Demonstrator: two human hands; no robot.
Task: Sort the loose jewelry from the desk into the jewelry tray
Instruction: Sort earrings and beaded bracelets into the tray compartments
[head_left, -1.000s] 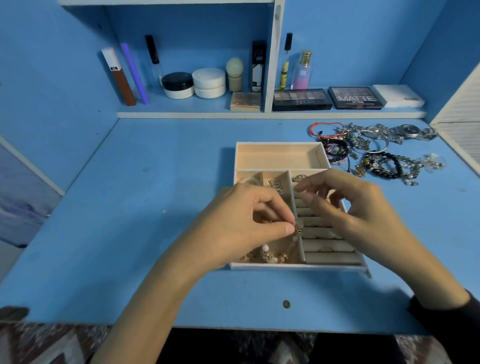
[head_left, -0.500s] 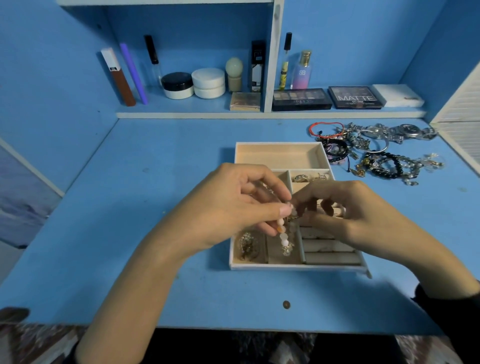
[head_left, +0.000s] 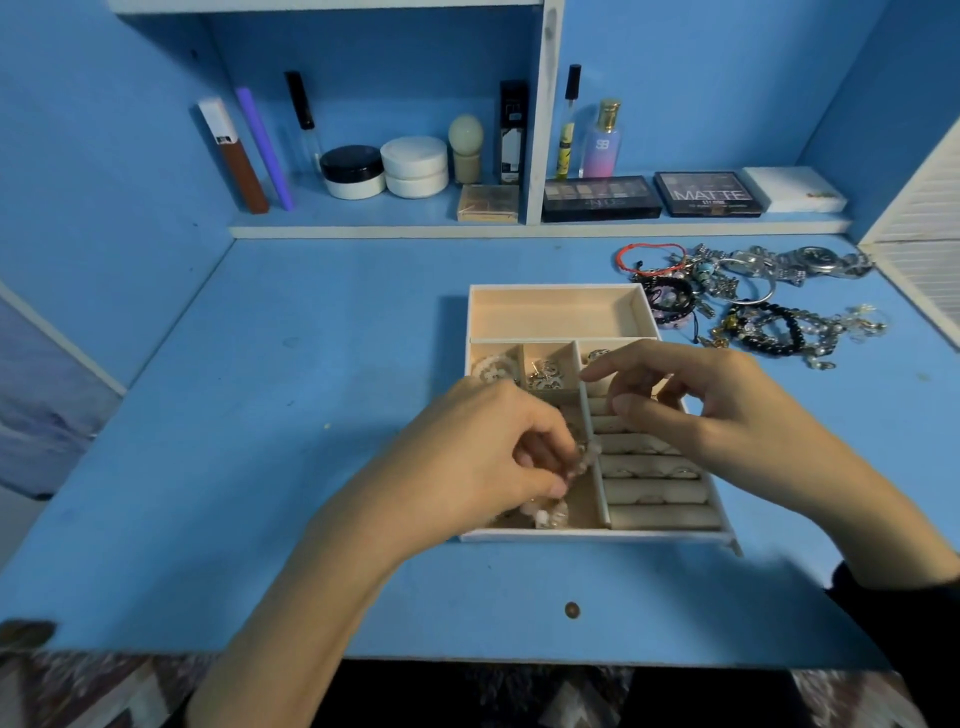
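The left hand (head_left: 483, 457) pinched a beaded bracelet (head_left: 584, 460) over the tray's (head_left: 556, 287) 7 o'clock compartment. The right hand (head_left: 717, 410) hovered at 3 o'clock, fingers loose, empty. Loose jewelry (head_left: 753, 306) lay at the tray's 2 o'clock.

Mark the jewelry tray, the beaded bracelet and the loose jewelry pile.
jewelry tray (head_left: 556, 314): head view, bare floor of back compartment.
beaded bracelet (head_left: 586, 458): head view, beads above the tray.
loose jewelry pile (head_left: 797, 328): head view, its black beads.

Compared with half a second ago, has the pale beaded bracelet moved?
Yes. The pale beaded bracelet has sunk toward the near rim of the white jewelry tray, beads lying inside; the left hand pinches it.
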